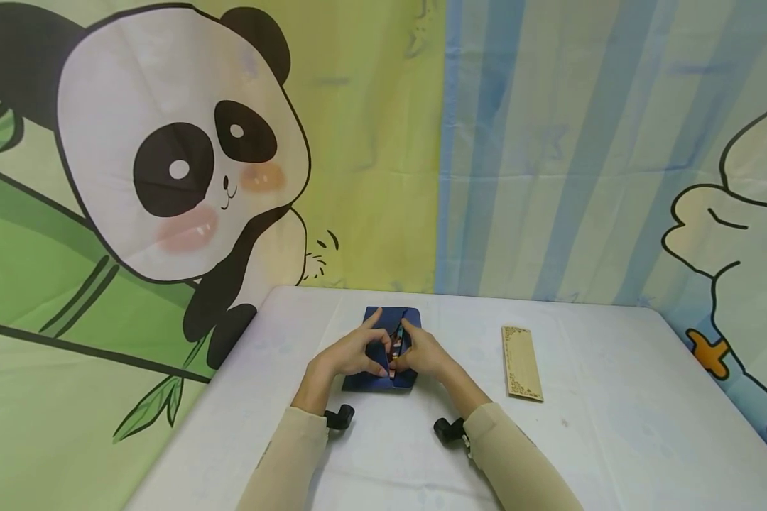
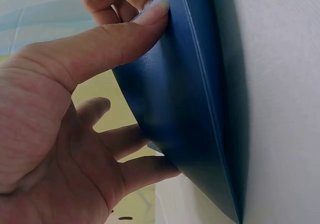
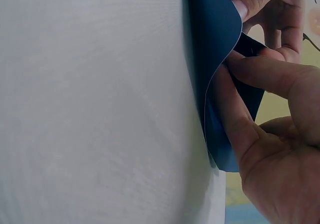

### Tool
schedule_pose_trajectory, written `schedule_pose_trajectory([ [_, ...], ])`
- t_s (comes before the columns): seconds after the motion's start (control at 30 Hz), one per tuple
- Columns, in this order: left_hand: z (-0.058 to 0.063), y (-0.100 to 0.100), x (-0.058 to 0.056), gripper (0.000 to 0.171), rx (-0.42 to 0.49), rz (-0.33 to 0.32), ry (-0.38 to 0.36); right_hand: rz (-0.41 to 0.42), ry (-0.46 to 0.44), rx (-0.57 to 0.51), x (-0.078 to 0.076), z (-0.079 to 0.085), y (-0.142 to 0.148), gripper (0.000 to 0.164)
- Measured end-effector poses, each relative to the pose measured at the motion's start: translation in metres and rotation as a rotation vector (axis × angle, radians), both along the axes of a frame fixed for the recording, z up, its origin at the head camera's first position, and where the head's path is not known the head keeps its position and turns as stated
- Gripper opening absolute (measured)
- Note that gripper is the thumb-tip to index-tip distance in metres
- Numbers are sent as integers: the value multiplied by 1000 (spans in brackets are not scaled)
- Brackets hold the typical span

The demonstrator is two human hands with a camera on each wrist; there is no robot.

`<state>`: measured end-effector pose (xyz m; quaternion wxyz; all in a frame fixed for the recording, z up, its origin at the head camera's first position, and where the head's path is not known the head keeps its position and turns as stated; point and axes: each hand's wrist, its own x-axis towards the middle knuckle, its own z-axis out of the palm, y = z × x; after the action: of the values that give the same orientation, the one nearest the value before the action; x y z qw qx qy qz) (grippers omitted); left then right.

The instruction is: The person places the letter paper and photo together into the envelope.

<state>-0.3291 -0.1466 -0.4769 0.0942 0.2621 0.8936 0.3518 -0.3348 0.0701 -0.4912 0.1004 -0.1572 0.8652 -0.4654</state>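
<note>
A dark blue envelope (image 1: 375, 384) with raised flaps lies on the white table, and small multicoloured contents (image 1: 396, 342) show in its central opening. My left hand (image 1: 356, 350) pinches the left flap, the thumb on its outer face and fingers behind the edge in the left wrist view. Facing it, my right hand (image 1: 424, 353) has curled fingers at the opening's right side. In the right wrist view its thumb and a finger (image 3: 235, 109) meet inside the fold, beside the flap's curved edge (image 3: 215, 19). Their exact grip is partly hidden.
A flat tan wooden-looking rectangle (image 1: 522, 363) with dark ornamental corners lies on the table (image 1: 613, 426) to the right. Behind the table hangs a cloth backdrop (image 1: 371, 177) with a panda and stripes. Both wrists carry small black cameras (image 1: 340, 417).
</note>
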Motion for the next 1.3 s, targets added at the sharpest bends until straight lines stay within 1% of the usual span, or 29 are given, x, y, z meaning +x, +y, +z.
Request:
schedule_pose_trajectory([
  [0.13, 0, 0, 1, 37, -1, 7, -7, 23, -7, 6, 2, 3, 4, 110],
  [0.3, 1, 1, 0, 37, -4, 11, -3, 77, -14, 7, 5, 8, 13, 101],
  [0.4, 1, 1, 0, 38, -12, 9, 4, 90, 34, 16, 9, 12, 22, 95],
  [0.53, 1, 1, -1, 38, -12, 2, 6, 74, 113, 24, 14, 15, 35, 87],
  [0.7, 0, 2, -1, 38, -15, 7, 1, 55, 148, 20, 18, 19, 49, 86],
  [0.9, 1, 4, 1, 38, -21, 19, -9, 22, 222, 93, 20, 23, 67, 85],
  [1.07, 2, 3, 2, 38, -25, 20, -4, 6, 238, 135, 19, 23, 83, 85],
  [1.3, 3, 3, 2, 37, -21, 9, 7, -19, 224, 152, 16, 20, 106, 87],
])
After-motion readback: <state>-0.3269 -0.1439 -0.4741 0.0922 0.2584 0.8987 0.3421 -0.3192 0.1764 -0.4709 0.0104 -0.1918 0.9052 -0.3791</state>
